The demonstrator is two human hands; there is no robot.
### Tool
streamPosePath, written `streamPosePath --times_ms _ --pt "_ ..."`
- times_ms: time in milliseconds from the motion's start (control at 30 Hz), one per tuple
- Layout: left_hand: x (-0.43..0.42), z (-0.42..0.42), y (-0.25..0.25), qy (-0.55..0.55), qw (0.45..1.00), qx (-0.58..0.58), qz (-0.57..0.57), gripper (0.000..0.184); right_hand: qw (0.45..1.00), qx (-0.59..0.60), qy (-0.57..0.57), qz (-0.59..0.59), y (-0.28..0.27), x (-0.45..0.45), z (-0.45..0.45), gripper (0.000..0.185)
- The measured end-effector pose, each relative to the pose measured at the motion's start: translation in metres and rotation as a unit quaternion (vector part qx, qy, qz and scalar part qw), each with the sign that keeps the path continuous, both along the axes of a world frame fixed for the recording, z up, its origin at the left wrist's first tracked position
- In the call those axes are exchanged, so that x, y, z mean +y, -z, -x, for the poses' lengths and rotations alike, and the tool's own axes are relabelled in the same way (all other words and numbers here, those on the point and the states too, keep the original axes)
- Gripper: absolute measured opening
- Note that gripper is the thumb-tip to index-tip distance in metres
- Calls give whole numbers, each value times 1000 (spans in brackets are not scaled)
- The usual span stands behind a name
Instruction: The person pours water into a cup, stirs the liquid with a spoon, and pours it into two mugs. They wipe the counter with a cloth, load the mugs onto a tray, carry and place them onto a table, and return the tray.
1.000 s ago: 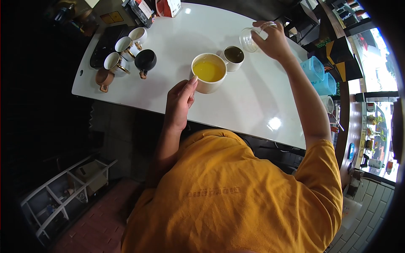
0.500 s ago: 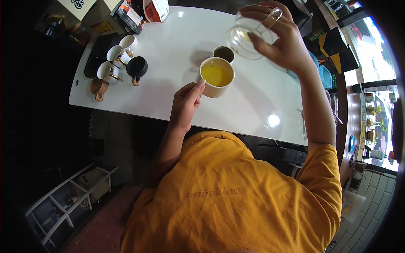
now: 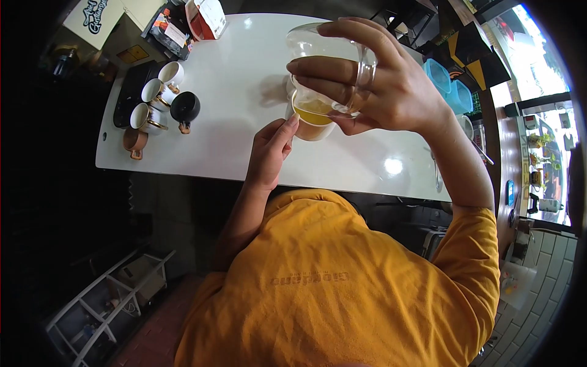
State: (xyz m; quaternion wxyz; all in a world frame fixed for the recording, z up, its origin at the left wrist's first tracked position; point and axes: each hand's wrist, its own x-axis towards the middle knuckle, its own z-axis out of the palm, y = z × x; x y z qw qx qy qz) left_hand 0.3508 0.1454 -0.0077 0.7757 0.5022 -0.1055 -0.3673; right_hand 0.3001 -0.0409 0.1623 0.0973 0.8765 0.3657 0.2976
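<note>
My left hand [image 3: 273,150] is closed on the handle side of a cream mug [image 3: 313,132] with yellow liquid in it, raised over the white table. My right hand [image 3: 388,82] grips a clear glass jug [image 3: 309,41] by its looped handle, fingers wrapped around the glass. The jug is tipped over the mug and covers part of its opening. Whether liquid is flowing from it I cannot tell. Behind the mug, a second cup is almost wholly hidden.
On the left of the white table [image 3: 232,147] stand several white cups [image 3: 147,116], a black cup [image 3: 185,107] and a brown cup [image 3: 135,140]. A red and white bag [image 3: 206,19] is at the back. Light-blue containers [image 3: 449,85] sit at right.
My right hand has brought the glass jug left and down, from beside the cups to over the mug. My left hand holds the mug in nearly the same place. The view has shifted slightly.
</note>
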Motion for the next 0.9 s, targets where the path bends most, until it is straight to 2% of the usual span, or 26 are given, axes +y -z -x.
streamPosePath --times_ms 67,533,733,900 --pt "-1 1 1 5 1000 7 25 24 1000 -11 -3 -5 -2 -3 3 43" --pt "-14 8 1 42 999 -9 19 28 998 -13 66 22 -9 -17 32 45" --pt "-25 16 -7 68 997 -20 13 29 997 17 72 -22 -10 -24 43 39" --pt "-36 23 -6 96 995 -37 20 30 994 12 54 -92 -5 -36 55 43"
